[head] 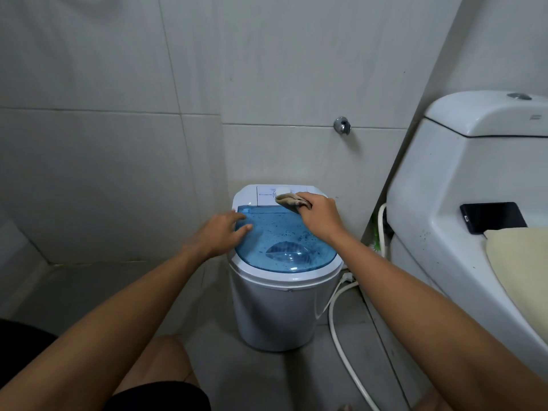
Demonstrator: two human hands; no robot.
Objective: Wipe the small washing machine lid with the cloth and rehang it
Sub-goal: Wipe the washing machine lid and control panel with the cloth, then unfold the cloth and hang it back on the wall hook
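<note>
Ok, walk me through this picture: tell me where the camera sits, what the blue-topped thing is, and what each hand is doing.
The camera is worn on the person's head and looks down over both arms. The white tub is a small washing machine with a clear blue lid, speckled with dark spots. The right hand holds a beige cloth bunched against the white control panel behind the lid. The left hand rests open on the lid's left edge. A toilet stands to the right, with a dark phone lying on it.
</note>
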